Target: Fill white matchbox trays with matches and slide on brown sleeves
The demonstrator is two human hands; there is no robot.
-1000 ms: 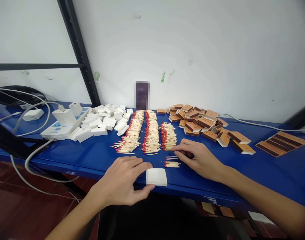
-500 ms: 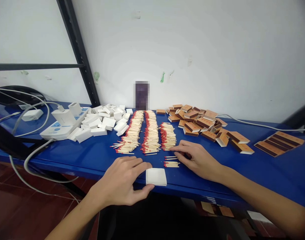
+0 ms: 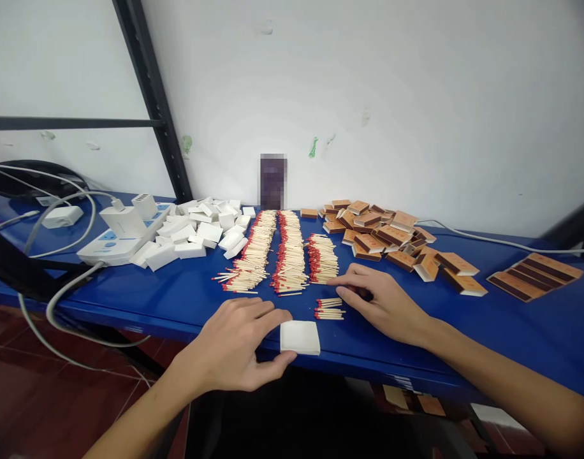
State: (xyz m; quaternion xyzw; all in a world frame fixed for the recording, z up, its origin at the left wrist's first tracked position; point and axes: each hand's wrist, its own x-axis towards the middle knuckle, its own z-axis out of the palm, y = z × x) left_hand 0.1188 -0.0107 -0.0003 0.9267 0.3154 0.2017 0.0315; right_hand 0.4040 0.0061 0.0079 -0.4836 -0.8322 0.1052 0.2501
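Note:
My left hand point(image 3: 241, 341) is closed on the left end of a white matchbox tray point(image 3: 300, 338) at the shelf's front edge, thumb below and index finger above. The inside of the tray looks bare. My right hand point(image 3: 380, 299) is open, index finger stretched out to the near end of a short row of red-headed matches point(image 3: 323, 258). Its thumb is slightly apart from that fingertip, and the other fingers are curled under. Just below the thumb, a small group of matches point(image 3: 330, 310) lies on the blue shelf, behind the tray's right end.
Two longer match rows point(image 3: 258, 245) run back toward the wall. White trays point(image 3: 201, 229) are heaped at left, beside a power strip point(image 3: 115, 245) with cables. Brown matchbox sleeves point(image 3: 378, 229) are piled at right, near flat sleeves point(image 3: 535, 276). A black post point(image 3: 153, 95) stands left.
My right fingertips have shifted slightly, with the thumb drawn up toward the short row. The small group now has more matches gathered at its far side. The left hand and tray have stayed put.

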